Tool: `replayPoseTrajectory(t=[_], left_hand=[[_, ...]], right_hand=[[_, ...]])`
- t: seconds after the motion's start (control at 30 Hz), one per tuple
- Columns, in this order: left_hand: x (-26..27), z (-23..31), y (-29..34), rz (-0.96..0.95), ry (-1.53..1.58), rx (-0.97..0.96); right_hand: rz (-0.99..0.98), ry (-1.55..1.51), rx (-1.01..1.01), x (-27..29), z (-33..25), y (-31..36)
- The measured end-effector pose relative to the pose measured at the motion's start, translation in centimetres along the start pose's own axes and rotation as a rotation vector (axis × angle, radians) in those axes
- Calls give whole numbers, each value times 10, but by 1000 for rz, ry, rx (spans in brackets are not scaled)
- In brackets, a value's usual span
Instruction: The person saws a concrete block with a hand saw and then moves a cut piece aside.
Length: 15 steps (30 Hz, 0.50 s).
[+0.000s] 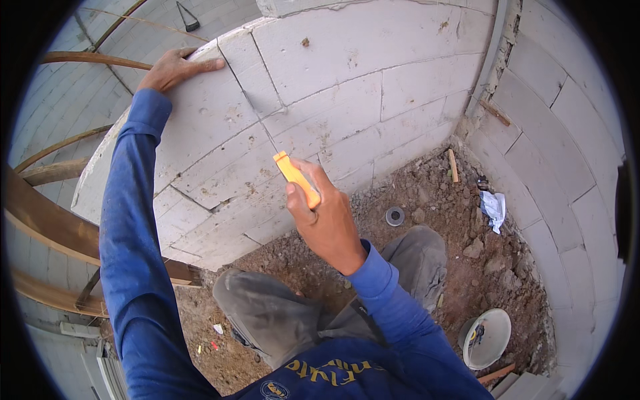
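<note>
My right hand (328, 217) is closed around the yellow handle of a hand saw (293, 179). Its thin blade, seen nearly edge-on, runs away from me along a narrow dark line in the pale block wall (333, 100), up toward the wall's top edge. My left hand (179, 69) rests on that top edge, just left of the line, with the thumb stretched across the block's face and the fingers lying over the top. Both arms wear blue sleeves. How deep the blade sits in the line cannot be made out.
Rough soil and rubble lie below, with a grey ring (395, 216), a crumpled white wrapper (493, 211) and a wood scrap (454, 165). A white bucket (487, 339) stands at lower right. Another block wall (553, 147) rises at right. Wooden boards (53, 220) are on the left.
</note>
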<state>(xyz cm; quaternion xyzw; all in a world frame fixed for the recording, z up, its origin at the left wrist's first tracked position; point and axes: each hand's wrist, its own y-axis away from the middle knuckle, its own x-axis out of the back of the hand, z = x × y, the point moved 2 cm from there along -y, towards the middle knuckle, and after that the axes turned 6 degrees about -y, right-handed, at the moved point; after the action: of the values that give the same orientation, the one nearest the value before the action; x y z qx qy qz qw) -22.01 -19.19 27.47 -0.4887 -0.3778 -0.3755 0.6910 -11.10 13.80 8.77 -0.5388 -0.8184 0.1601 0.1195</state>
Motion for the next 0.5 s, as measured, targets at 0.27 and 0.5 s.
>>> replayPoseTrajectory(t=[0.27, 0.5], left_hand=[[-5, -18, -9, 84, -136, -7], [-6, -7, -4, 116, -100, 26]], right_hand=[[87, 82, 89, 33, 38, 117], [24, 99, 132, -19, 9, -19]])
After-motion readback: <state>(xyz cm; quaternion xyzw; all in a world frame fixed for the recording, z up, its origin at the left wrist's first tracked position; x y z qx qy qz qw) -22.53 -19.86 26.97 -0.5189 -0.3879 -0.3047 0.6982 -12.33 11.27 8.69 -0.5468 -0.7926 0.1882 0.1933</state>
